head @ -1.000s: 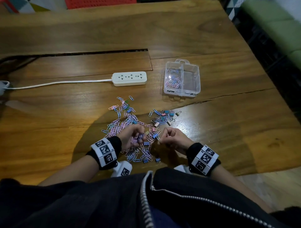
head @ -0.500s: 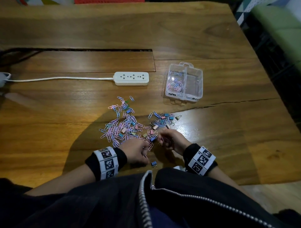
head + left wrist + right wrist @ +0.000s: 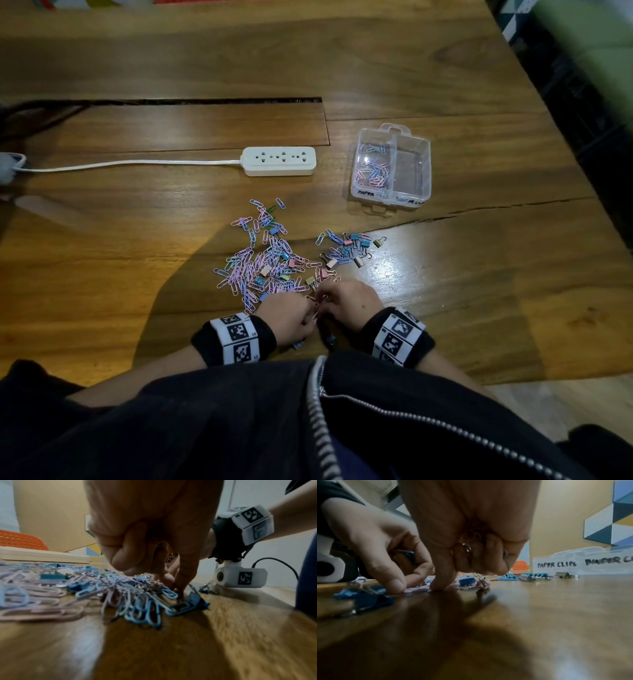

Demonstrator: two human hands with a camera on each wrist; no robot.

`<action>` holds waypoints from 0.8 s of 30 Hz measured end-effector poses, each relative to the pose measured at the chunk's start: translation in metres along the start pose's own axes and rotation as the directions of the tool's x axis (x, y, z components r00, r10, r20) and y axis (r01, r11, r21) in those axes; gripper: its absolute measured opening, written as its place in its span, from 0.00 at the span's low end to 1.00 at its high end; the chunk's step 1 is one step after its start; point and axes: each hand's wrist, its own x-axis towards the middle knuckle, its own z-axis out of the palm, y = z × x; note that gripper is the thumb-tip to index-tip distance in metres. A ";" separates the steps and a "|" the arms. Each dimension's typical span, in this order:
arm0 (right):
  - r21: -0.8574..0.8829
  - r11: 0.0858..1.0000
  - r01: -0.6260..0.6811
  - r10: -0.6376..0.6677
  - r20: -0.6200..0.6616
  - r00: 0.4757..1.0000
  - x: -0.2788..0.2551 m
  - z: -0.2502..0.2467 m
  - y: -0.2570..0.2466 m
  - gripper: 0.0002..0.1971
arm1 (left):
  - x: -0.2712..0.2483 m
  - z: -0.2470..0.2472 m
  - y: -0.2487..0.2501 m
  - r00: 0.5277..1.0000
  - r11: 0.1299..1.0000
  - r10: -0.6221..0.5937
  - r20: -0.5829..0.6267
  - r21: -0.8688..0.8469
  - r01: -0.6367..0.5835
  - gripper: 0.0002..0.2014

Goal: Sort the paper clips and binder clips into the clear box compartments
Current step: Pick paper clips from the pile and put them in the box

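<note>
A mixed pile of pastel paper clips (image 3: pixel 267 267) and small binder clips (image 3: pixel 349 250) lies on the wooden table. The clear two-compartment box (image 3: pixel 424 171) stands behind it on the right, labelled "PAPER CLIPS" and "BINDER CL…" (image 3: pixel 573 563); its left compartment holds paper clips. My left hand (image 3: pixel 310 317) and right hand (image 3: pixel 322 301) meet at the pile's near edge. In the right wrist view my right hand (image 3: pixel 447 584) has fingers curled round clips with wire loops, one fingertip pressing pink clips. My left hand (image 3: pixel 385 545) holds something blue in its curled fingers, seemingly a binder clip.
A white power strip (image 3: pixel 279 161) with its cord lies behind the pile to the left. A blue binder clip (image 3: pixel 197 600) sits loose on the table by my fingers. A long slot (image 3: pixel 205 101) cuts the tabletop further back. The table edge runs close to my body.
My left hand drew back from the pile toward my body, then shifted right until it met the right hand. The right hand stayed near the pile's front edge.
</note>
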 end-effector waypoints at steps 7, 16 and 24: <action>-0.180 0.980 0.089 -0.082 0.044 0.996 0.004 -0.004 0.002 0.10 | 0.004 -0.007 0.004 0.998 0.999 -0.008 -0.055 0.031 0.010 0.11; 0.130 0.991 -0.024 0.008 0.128 0.992 0.011 -0.017 0.010 0.06 | 0.012 -0.006 0.014 0.996 0.995 -0.067 -0.051 0.077 0.071 0.09; 0.875 0.311 -0.371 0.187 0.327 0.927 0.009 -0.032 0.022 0.11 | 0.017 -0.015 -0.016 0.990 0.313 -0.089 0.109 -0.940 0.132 0.14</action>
